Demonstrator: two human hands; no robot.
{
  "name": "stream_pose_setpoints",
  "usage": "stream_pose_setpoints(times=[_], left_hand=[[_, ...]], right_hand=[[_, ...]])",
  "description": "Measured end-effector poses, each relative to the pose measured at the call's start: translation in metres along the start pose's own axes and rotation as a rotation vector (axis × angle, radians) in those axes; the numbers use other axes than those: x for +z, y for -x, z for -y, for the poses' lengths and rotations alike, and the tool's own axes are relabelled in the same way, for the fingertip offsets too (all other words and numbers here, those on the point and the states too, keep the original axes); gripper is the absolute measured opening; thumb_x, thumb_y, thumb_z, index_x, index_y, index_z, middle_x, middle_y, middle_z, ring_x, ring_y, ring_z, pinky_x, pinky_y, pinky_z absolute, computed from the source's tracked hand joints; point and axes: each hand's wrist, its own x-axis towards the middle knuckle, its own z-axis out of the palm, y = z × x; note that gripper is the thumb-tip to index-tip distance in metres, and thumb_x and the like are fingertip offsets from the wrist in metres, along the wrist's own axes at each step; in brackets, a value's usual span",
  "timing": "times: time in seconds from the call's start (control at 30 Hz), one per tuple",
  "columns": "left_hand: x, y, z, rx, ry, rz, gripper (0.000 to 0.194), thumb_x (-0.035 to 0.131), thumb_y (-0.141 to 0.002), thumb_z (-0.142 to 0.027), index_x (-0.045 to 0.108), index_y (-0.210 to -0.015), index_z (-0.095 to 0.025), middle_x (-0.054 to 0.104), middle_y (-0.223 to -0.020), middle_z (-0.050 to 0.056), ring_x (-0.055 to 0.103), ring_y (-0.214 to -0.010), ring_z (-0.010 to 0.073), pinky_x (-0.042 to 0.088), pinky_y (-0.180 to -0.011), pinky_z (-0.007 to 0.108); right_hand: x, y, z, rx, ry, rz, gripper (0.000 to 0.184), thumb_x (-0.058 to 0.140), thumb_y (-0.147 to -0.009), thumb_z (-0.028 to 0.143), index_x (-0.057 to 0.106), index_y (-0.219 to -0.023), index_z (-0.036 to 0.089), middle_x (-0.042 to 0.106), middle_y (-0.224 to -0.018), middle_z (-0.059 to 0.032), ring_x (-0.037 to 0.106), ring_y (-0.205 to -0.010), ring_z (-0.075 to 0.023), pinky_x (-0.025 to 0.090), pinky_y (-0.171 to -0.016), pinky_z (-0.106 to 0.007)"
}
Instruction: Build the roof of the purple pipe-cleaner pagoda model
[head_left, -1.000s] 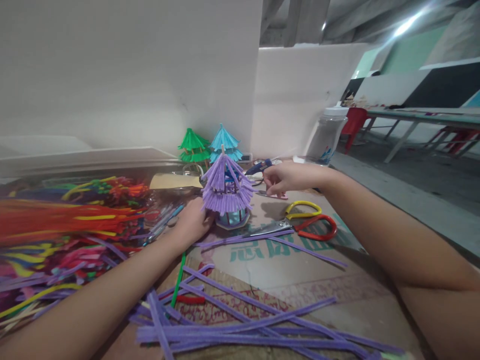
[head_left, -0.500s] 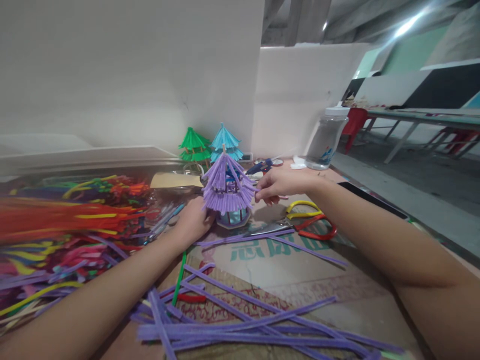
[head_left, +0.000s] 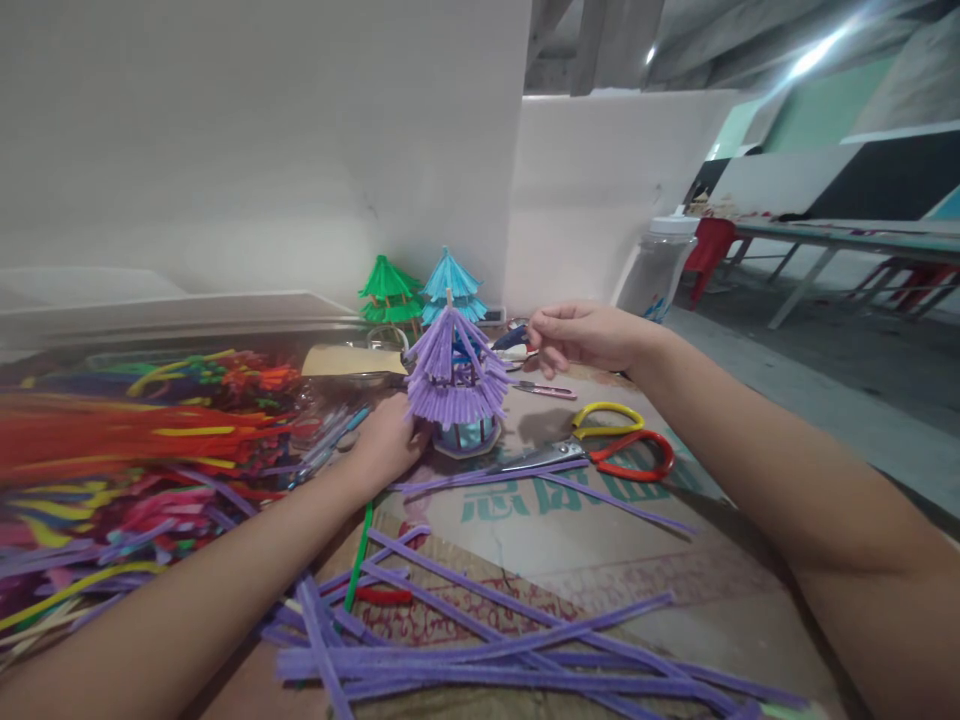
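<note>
A small pagoda model (head_left: pixel 457 385) with two tiers of purple pipe-cleaner roof stands upright on the cardboard in front of me. My left hand (head_left: pixel 386 440) holds its base from the left, its fingertips partly hidden by the model. To the right of the roof, my right hand (head_left: pixel 577 335) hovers off the model, fingers loosely bent and apart, with nothing visible in them. Behind that hand lies a dark blue glue gun (head_left: pixel 510 338), partly covered. A pink-handled cutter (head_left: pixel 547 390) rests below it. Scissors (head_left: pixel 619 455) with yellow and red handles lie to the right of the model.
Purple pipe cleaners (head_left: pixel 480 665) are strewn across the near cardboard. Bundles of coloured pipe cleaners (head_left: pixel 150 430) fill the left side. Green (head_left: pixel 390 290) and light-blue (head_left: pixel 450 285) pagoda models stand behind, by the wall. A water bottle (head_left: pixel 656 265) is at back right.
My right hand has come away from the purple roof's right edge, moving up and slightly right, uncovering more of the cutter. My left hand and the model have stayed in place.
</note>
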Motion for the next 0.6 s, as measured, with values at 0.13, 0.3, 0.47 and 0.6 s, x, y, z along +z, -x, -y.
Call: stream_pose_setpoints(times=[0.13, 0.3, 0.47, 0.6], left_hand=[[0.0, -0.001, 0.0, 0.017, -0.011, 0.002, 0.025, 0.056, -0.079, -0.016, 0.064, -0.102, -0.018, 0.067, -0.107, 0.012, 0.061, -0.109, 0.028, 0.05, -0.093, 0.04], [-0.001, 0.0, 0.0, 0.02, -0.024, 0.006, 0.022, 0.056, -0.08, -0.016, 0.065, -0.1, -0.018, 0.068, -0.105, 0.012, 0.062, -0.108, 0.0281, 0.051, -0.092, 0.04], [-0.001, 0.0, 0.0, -0.003, -0.005, 0.008, 0.024, 0.056, -0.08, -0.016, 0.065, -0.102, -0.018, 0.068, -0.106, 0.011, 0.062, -0.108, 0.0276, 0.05, -0.092, 0.04], [-0.002, 0.0, -0.002, 0.006, -0.009, 0.017, 0.024, 0.056, -0.08, -0.016, 0.065, -0.102, -0.018, 0.068, -0.106, 0.012, 0.061, -0.109, 0.028, 0.05, -0.093, 0.04]], right_hand=[[-0.001, 0.001, 0.003, -0.016, 0.124, -0.074, 0.025, 0.065, -0.088, 0.043, 0.065, -0.083, 0.019, 0.054, -0.054, 0.0066, 0.053, -0.054, -0.0089, 0.051, -0.075, -0.03], [0.008, -0.004, 0.003, -0.177, -0.07, -0.208, 0.027, 0.068, -0.084, 0.042, 0.059, -0.075, 0.019, 0.07, -0.112, -0.0071, 0.065, -0.104, -0.0181, 0.047, -0.095, -0.035], [0.016, -0.006, 0.006, -0.187, -0.232, -0.243, 0.026, 0.055, -0.091, 0.038, 0.047, -0.072, 0.022, 0.051, -0.052, 0.0047, 0.064, -0.071, -0.0163, 0.05, -0.087, -0.037], [0.017, -0.004, 0.006, -0.057, -0.121, -0.182, 0.026, 0.053, -0.093, 0.04, 0.049, -0.076, 0.021, 0.032, -0.047, 0.01, 0.027, -0.041, -0.0073, 0.036, -0.047, -0.022]])
